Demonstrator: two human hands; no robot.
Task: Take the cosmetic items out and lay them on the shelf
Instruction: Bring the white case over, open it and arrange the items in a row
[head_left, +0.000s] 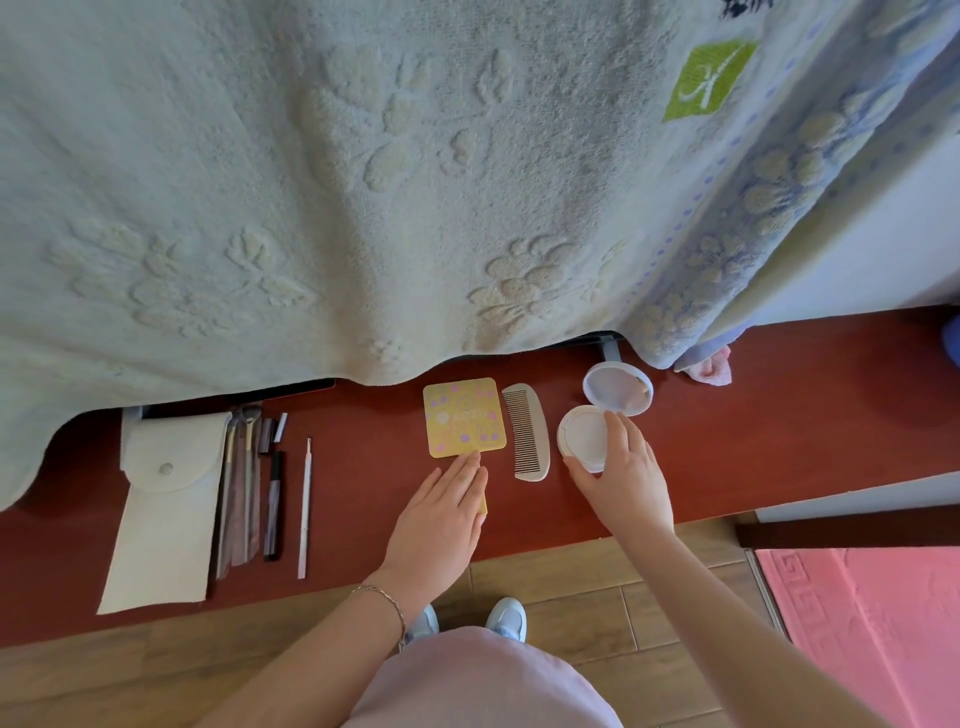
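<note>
On red-brown shelf (363, 467), right hand (626, 483) gripping open round white compact (587, 439); left hand (441, 514) flat, released. Light, hinged, probably fragile — best held by base rim.

Head cam, steep down, close

A pale green terry towel with raised flower patterns (363, 182) hangs over the back, a pink textured mat (872, 623) lies on the wood-look tiled floor (597, 577) at right, near light blue shoes (506, 616)

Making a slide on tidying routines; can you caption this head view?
Left hand rests on yellow mirror; right hand holds open compact beside comb.
</note>
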